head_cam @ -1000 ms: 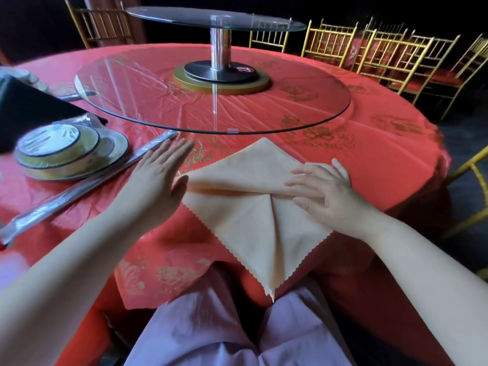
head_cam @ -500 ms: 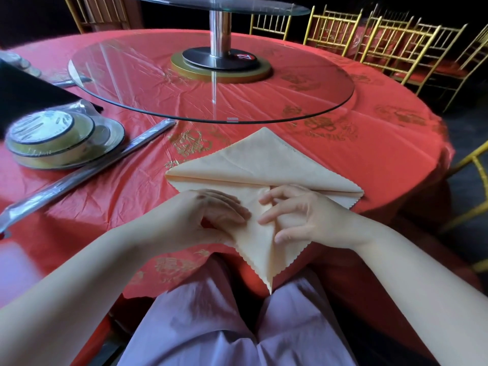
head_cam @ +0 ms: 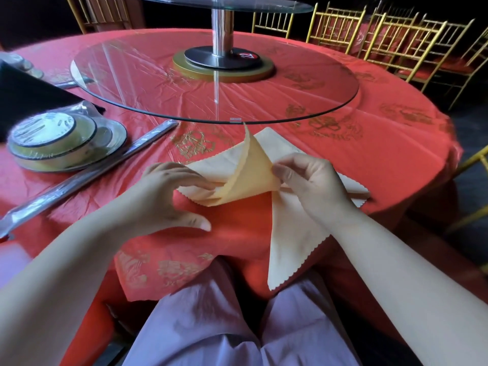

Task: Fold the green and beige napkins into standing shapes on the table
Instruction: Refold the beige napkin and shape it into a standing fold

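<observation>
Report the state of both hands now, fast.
Left hand: open, fingertips pressing down on the beige scalloped-edge cloth napkin.
Right hand: closed, pinching that napkin's upturned flap.

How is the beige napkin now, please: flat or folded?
Partly folded: the right hand pinches a raised flap of the beige napkin, the left hand presses its layers, one corner overhangs the table.

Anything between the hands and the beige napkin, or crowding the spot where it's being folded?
Nothing visible. The right hand pinches the raised flap of the beige napkin, and the left hand presses its folded layers. The wrapped dishes and long wrapped pack lie apart to the left. The glass turntable sits just beyond.
</observation>
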### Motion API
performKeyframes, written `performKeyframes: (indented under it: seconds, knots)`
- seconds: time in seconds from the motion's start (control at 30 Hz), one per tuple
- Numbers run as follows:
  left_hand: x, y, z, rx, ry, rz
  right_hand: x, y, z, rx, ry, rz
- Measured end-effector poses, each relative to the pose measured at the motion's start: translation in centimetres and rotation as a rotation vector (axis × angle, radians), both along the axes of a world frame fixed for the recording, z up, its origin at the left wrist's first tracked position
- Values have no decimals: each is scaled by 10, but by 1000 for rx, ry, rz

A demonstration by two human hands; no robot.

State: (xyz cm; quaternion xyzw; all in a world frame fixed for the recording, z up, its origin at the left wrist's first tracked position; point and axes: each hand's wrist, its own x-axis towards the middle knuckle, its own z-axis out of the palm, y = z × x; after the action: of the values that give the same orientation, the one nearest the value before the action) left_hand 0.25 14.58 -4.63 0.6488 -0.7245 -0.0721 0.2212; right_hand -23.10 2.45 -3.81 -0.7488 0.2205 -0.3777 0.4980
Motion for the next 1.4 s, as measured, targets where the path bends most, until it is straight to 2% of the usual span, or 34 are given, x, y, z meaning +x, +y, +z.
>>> performKeyframes:
  seconds: [0.2, 0.37, 0.47, 0.57, 0.63, 0.77, 0.97, 1.23, 1.4]
  knots:
    - [8, -6, -4, -172, 46, 214, 23, -25, 9, -24, 31, -149]
    - [11, -19, -12, -141, 127, 375, 31, -44, 6, 16, 161, -328]
    - [13, -23, -13, -76, 147, 411, 29, -45, 6, 105, 257, -301]
    - [9, -28, -10, -33, 119, 497, 27, -45, 5, 25, 460, -298]
    - [2, -32, -8, -7, 15, 602, 28, -46, 3, -46, 541, -340]
    - [-9, -36, -7, 55, -113, 719, 33, -46, 3, -65, 543, -420]
    - [-15, -35, -6, 50, -218, 796, 36, -46, -5, -101, 563, -397]
    - [-16, -32, -8, 19, -215, 811, 35, -56, -8, -91, 508, -366]
    - [-16, -31, -9, -23, -200, 801, 34, -49, -10, -172, 456, -389]
